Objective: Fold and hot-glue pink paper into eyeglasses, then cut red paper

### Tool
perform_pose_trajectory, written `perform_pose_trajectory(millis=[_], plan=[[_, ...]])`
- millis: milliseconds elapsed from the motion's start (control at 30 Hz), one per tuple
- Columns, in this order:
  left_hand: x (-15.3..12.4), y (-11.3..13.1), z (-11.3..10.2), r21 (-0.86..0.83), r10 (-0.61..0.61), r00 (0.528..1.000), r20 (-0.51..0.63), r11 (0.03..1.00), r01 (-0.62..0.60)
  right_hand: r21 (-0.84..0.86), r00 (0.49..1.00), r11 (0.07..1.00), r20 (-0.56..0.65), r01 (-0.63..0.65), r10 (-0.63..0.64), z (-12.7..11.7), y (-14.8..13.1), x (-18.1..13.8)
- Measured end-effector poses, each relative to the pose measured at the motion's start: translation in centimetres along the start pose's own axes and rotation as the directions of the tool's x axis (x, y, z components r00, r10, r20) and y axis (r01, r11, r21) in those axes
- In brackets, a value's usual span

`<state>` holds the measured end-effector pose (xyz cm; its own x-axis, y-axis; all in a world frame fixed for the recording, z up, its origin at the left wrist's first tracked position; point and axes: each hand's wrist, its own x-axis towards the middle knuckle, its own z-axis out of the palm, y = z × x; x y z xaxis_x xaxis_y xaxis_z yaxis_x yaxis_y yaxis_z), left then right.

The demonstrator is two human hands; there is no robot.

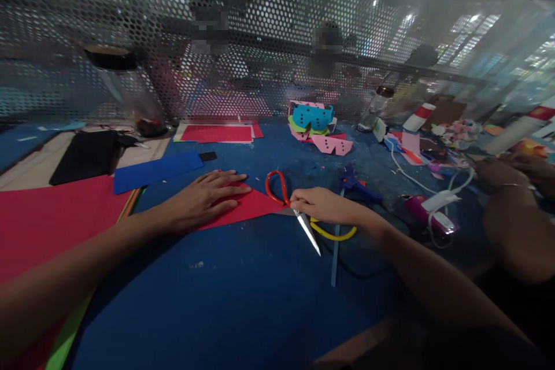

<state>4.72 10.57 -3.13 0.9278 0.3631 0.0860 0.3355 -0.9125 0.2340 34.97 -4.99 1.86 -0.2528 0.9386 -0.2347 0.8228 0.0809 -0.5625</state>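
My left hand [207, 195] lies flat, fingers stretched out, on a red piece of paper [254, 206] on the blue table [225, 289]. My right hand [323, 206] rests on a pair of scissors at the pivot, fingers curled over it. The scissors have red handles [276, 186] pointing away and blades [309, 231] pointing toward me. A yellow curved strip [336, 236] lies just under my right wrist.
A large red sheet [47, 219] and a blue strip [156, 170] lie at left, a black pouch [84, 156] behind. Paper masks [318, 124], a blue glue gun [358, 185], cables and jars sit further back. Another person's hands [511, 173] work at right. Perforated metal screen behind.
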Motion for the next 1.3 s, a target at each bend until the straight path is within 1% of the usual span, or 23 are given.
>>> perform_pose_trajectory(millis=[100, 333, 500, 667, 833, 967, 1033, 1100, 1167, 1300], plan=[[0.0, 0.0, 0.0, -0.003, -0.001, 1.0, -0.001, 1.0, 0.001, 0.021, 1.0, 1.0, 0.021, 0.019, -0.02, -0.2, -0.1, -0.2], [0.0, 0.1, 0.0, 0.002, 0.002, 1.0, -0.005, 1.0, -0.002, 0.001, 0.999, 0.999, 0.006, -0.042, 0.042, 0.2, -0.5, 0.2], [0.1, 0.0, 0.0, -0.005, -0.007, 1.0, -0.004, 1.0, 0.007, 0.002, 0.999, 1.0, 0.05, -0.008, 0.007, -0.2, -1.1, -0.1], [0.0, 0.2, 0.2, -0.009, -0.015, 1.0, 0.0, 1.0, 0.015, 0.026, 0.999, 1.0, 0.036, -0.013, 0.012, -0.3, -1.2, -0.4], [-0.1, 0.0, -0.6, -0.042, -0.031, 0.999, -0.015, 0.999, 0.03, 0.031, 1.0, 0.999, 0.031, -0.007, 0.006, -0.1, -0.9, -0.4], [-1.2, -1.2, -1.7, -0.038, -0.049, 0.998, -0.035, 0.998, 0.048, 0.031, 0.999, 0.999, 0.028, -0.029, 0.028, -0.2, -1.2, -0.4], [-2.2, -1.9, -1.8, -0.017, -0.063, 0.998, -0.018, 0.998, 0.063, 0.024, 0.999, 0.999, 0.039, -0.038, 0.037, -0.2, -1.3, -0.4], [-3.2, -2.4, -1.5, 0.015, -0.061, 0.998, 0.009, 0.998, 0.061, 0.025, 0.999, 0.999, 0.036, -0.034, 0.033, -0.2, -1.2, -0.4], [-4.0, -2.7, -1.1, 0.03, -0.066, 0.998, 0.004, 0.997, 0.066, 0.031, 1.0, 0.999, 0.02, -0.02, 0.02, 0.0, -1.1, -0.4], [-4.5, -2.8, -0.5, 0.027, -0.088, 0.996, -0.017, 0.996, 0.088, 0.03, 1.0, 0.999, 0.006, -0.024, 0.024, 0.4, -0.9, -0.2]])
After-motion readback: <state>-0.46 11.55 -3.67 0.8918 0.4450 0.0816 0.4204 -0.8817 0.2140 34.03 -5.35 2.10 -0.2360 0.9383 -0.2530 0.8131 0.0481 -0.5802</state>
